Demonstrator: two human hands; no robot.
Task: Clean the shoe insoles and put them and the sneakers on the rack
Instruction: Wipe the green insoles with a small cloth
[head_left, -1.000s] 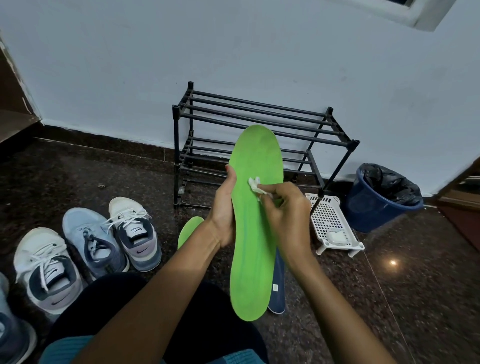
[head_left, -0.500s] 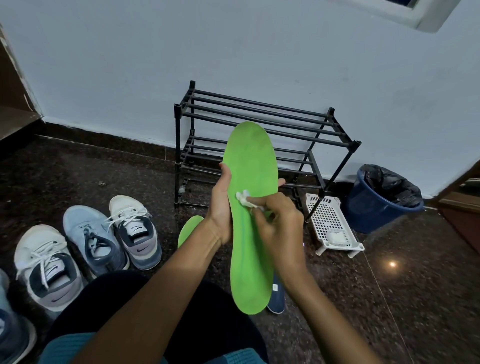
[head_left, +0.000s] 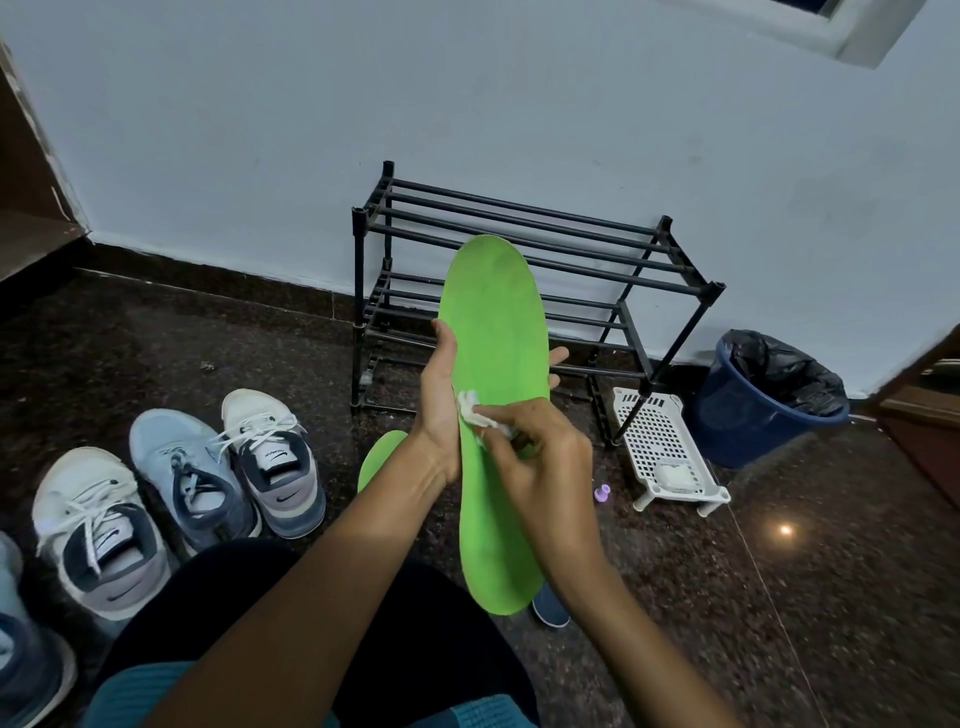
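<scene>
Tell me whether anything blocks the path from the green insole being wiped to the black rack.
Nothing visible does. The left hand grips the green insole, the right hand rubs a white wad on it, right before the open front of the rack. Sneakers sit left, the white tray right, off that line.
</scene>
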